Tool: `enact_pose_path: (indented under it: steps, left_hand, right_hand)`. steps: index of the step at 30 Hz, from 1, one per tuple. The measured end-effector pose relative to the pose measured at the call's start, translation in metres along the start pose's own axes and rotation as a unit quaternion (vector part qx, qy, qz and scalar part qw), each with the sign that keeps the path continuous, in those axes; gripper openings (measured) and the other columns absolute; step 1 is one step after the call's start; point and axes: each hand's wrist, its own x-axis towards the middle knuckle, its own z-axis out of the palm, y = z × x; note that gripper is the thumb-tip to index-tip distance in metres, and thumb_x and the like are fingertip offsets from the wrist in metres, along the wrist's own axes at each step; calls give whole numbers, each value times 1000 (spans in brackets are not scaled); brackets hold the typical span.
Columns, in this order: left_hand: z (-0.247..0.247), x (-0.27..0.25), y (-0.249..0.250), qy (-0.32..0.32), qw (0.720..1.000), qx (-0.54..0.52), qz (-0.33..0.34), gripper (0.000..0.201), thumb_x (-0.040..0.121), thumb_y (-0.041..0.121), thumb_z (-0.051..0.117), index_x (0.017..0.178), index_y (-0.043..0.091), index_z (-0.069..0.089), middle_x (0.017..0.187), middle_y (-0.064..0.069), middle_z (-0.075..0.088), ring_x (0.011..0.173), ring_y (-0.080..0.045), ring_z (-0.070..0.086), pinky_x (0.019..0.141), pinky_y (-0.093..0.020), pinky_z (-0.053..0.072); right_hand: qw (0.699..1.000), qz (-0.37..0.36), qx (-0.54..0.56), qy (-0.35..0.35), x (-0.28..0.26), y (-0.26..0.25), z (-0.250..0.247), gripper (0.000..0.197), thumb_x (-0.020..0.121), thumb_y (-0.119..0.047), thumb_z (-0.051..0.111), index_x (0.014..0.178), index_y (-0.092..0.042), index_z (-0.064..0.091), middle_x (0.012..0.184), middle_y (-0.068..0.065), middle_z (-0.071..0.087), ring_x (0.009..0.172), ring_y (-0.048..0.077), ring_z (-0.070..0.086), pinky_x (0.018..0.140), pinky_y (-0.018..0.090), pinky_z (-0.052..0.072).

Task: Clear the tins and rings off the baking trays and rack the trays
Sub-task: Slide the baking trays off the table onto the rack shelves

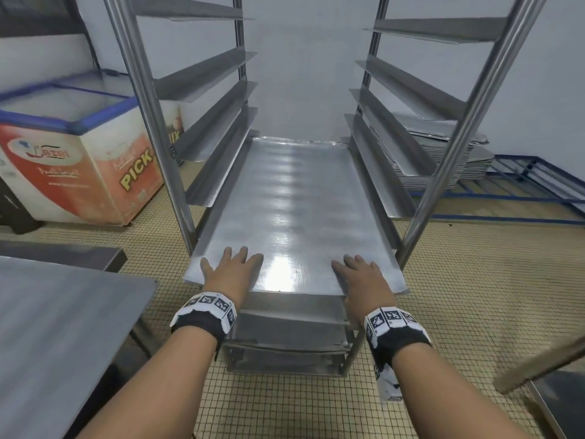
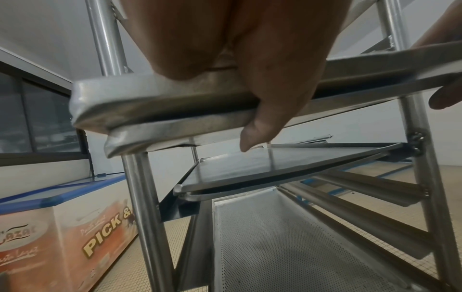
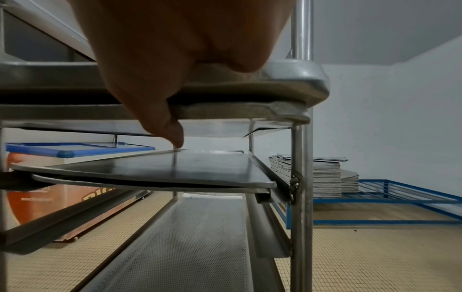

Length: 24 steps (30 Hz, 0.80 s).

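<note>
Your left hand [image 1: 230, 270] and right hand [image 1: 364, 278] grip the near edge of the baking tray [image 1: 294, 210], fingers spread on top, thumbs under, tray lying on the rack [image 1: 202, 172] runners.

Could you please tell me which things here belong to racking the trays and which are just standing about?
For the job:
- baking tray under both hands
- left hand, right hand
- rack
- trays already racked below

Standing about:
- freezer
- tray stack on the blue frame
- table
</note>
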Motion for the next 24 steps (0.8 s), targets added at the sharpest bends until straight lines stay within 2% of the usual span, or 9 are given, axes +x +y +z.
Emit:
enact_pose_path:
  steps: [5, 11, 14, 20, 24]
  left_hand:
    - [-5, 37, -2, 9, 1000, 0, 5, 87, 78, -11, 62, 143, 36, 28, 159, 2, 18, 150, -31, 9, 112, -70, 15]
    - [-12, 73, -3, 13, 1000, 3, 7, 90, 74, -15, 62, 142, 34, 30, 159, 1, 20, 150, -32, 11, 113, -70, 14]
    - [-13, 89, -5, 18, 1000, 4, 9, 85, 76, -13, 61, 140, 35, 31, 154, 2, 26, 148, -32, 14, 111, -70, 16]
    - [-15, 114, -8, 10, 1000, 1, 6, 87, 75, -9, 66, 139, 37, 31, 156, 3, 23, 149, -31, 13, 110, -71, 17]
    - [-14, 126, -8, 18, 1000, -1, 7, 83, 76, -6, 65, 138, 38, 31, 151, 4, 28, 147, -31, 17, 110, -71, 17]
  right_hand:
    - [1000, -2, -15, -2, 40, 12, 5, 71, 86, -13, 63, 147, -28, 32, 148, 1, 38, 139, 26, 30, 121, 47, 18]
    - [1000, -9, -26, 1, 79, 22, 5, 71, 85, -16, 67, 146, -27, 33, 143, 1, 42, 134, 26, 36, 118, 48, 23]
    - [1000, -7, -27, -4, 94, 24, 3, 71, 83, -15, 66, 145, -26, 34, 143, 2, 42, 135, 26, 36, 118, 48, 23]
    - [1000, -5, -26, -16, 117, 29, 4, 72, 82, -18, 67, 144, -29, 32, 145, 1, 40, 137, 26, 34, 119, 48, 22]
    - [1000, -4, -26, -14, 127, 32, 3, 73, 81, -16, 65, 145, -28, 32, 145, 1, 40, 137, 26, 35, 119, 48, 23]
